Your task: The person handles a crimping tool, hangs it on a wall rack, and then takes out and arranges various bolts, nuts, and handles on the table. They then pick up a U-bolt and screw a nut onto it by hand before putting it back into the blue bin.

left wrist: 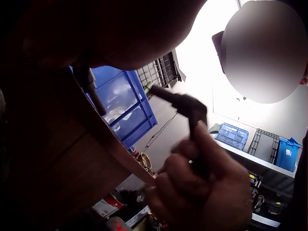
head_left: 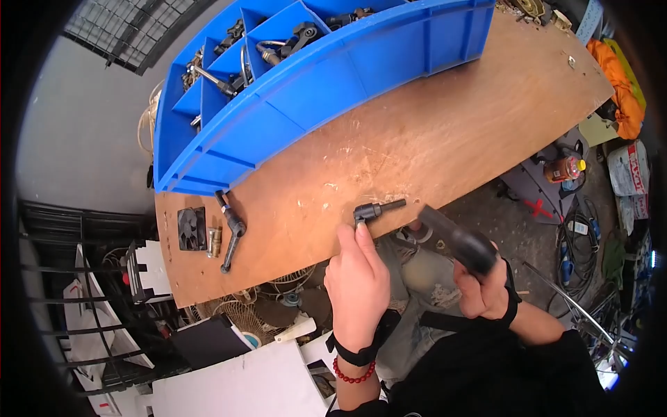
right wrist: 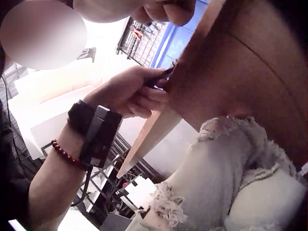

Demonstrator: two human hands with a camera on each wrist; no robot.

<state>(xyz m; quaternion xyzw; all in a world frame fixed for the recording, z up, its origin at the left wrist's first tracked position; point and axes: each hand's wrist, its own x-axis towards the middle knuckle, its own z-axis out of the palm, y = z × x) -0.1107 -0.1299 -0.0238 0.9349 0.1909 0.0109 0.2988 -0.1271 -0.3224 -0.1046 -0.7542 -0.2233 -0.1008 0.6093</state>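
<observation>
Left hand, closed in a pinch: thumb and fingers grip the lower end of a black lever, whose threaded-looking stud points toward the person's right. The lever is held above the near part of the wooden table. The left forearm comes up from below, wrist bent little, with a red bead bracelet below a black wrist strap.

Right hand, closed: fingers curl round the handle of a dark angled tool, blurred in the head view. In the left wrist view the thumb lies along this handle, close to the head. The tool's narrower end points up and toward the lever, the two pieces apart; the right forearm reaches in from the lower right.

Farther along the table, on the person's left, rest another black lever, metal fittings and a black square fan. Beyond the hands stands a blue divided bin, hardware in its compartments.
</observation>
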